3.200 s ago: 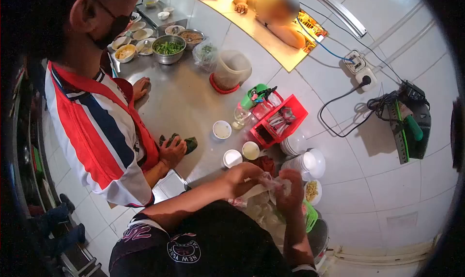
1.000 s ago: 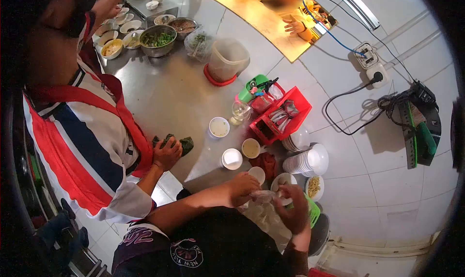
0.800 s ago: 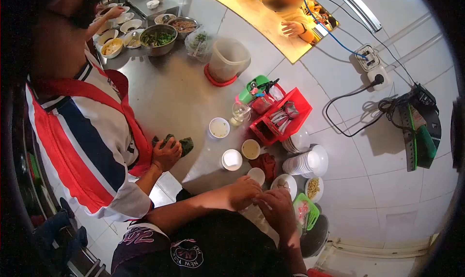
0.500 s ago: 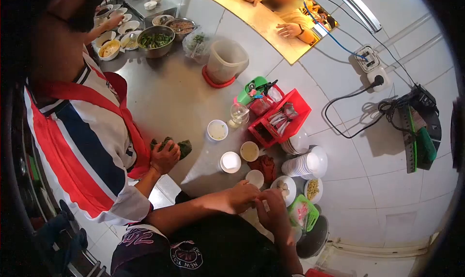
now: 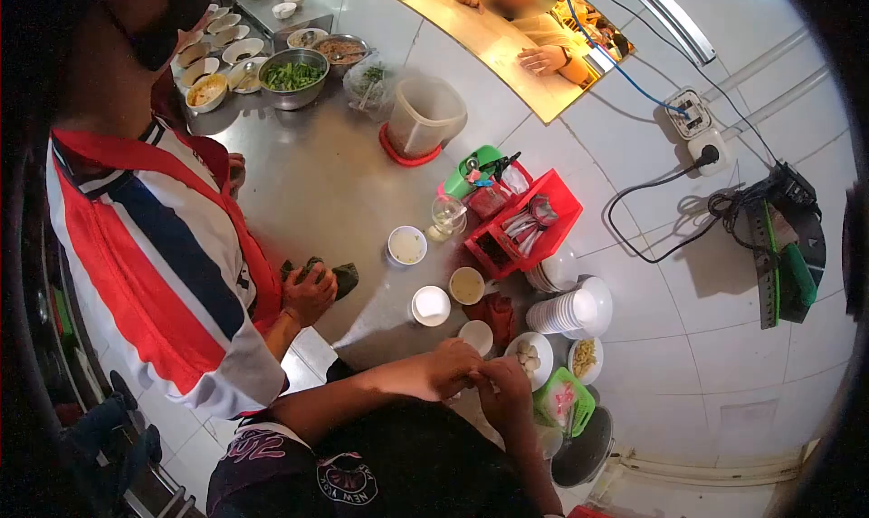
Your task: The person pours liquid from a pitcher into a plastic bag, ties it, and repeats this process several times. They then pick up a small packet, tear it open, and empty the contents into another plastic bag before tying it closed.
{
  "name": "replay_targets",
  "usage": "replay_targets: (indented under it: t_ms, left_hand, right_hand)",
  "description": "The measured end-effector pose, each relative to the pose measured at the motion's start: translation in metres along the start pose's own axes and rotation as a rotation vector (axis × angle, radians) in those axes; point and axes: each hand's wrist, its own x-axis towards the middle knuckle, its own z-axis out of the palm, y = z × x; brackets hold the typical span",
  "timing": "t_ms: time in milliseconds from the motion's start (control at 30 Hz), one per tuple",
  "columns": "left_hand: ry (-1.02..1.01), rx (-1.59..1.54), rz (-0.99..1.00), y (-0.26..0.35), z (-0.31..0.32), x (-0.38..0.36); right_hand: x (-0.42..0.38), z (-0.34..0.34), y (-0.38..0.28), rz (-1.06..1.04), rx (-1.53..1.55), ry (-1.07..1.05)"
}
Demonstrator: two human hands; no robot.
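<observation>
At the near edge of the steel surface (image 5: 335, 183), the left hand (image 5: 453, 366) and right hand (image 5: 503, 382) are pressed together, fingers curled; what is pinched between them cannot be made out. Just beyond sit a small white cup (image 5: 475, 337) and a bowl of pale balls (image 5: 529, 354). Farther left, a green cloth (image 5: 333, 274) is held down by a co-worker's hand (image 5: 308, 293).

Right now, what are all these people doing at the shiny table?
The person wearing the camera has both hands together, left hand and right hand, by the near edge of the steel counter, next to a small white bowl and a plate of pale food balls. What they pinch is too small to tell. A co-worker in a striped shirt presses a green cloth.
</observation>
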Motion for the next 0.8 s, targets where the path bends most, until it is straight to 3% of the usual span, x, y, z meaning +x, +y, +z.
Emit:
replay_targets:
  t_ms: [133, 200, 300, 533, 600, 700, 767, 800]
  left_hand:
    - [0.039, 0.007, 0.055, 0.014, -0.009, 0.007]
    - [0.044, -0.003, 0.048, 0.014, -0.01, 0.006]
    - [-0.014, 0.024, 0.035, 0.005, -0.006, 0.003]
    - [-0.04, 0.127, 0.029, 0.002, -0.003, 0.005]
    - [-0.001, 0.149, 0.03, 0.003, -0.001, 0.002]
    - [0.06, 0.177, 0.068, 0.008, -0.012, -0.002]
    - [0.074, 0.134, 0.059, 0.023, -0.021, 0.001]
    - [0.007, 0.141, -0.012, 0.023, -0.017, 0.0]
  right_hand:
    - [-0.007, 0.007, 0.009, 0.075, 0.099, 0.057]
    - [-0.012, 0.011, 0.013, 0.285, 0.398, 0.101]
    - [-0.01, 0.008, 0.005, 0.324, 0.563, 0.112]
    - [-0.011, 0.012, 0.002, 0.381, 0.621, 0.242]
    - [-0.013, 0.014, 0.006, 0.531, 0.87, 0.431]
    - [-0.008, -0.006, 0.016, 0.454, 0.963, 0.601]
    - [-0.015, -0.015, 0.018, 0.335, 0.909, 0.52]
    - [-0.021, -0.016, 0.022, 0.328, 0.631, 0.224]
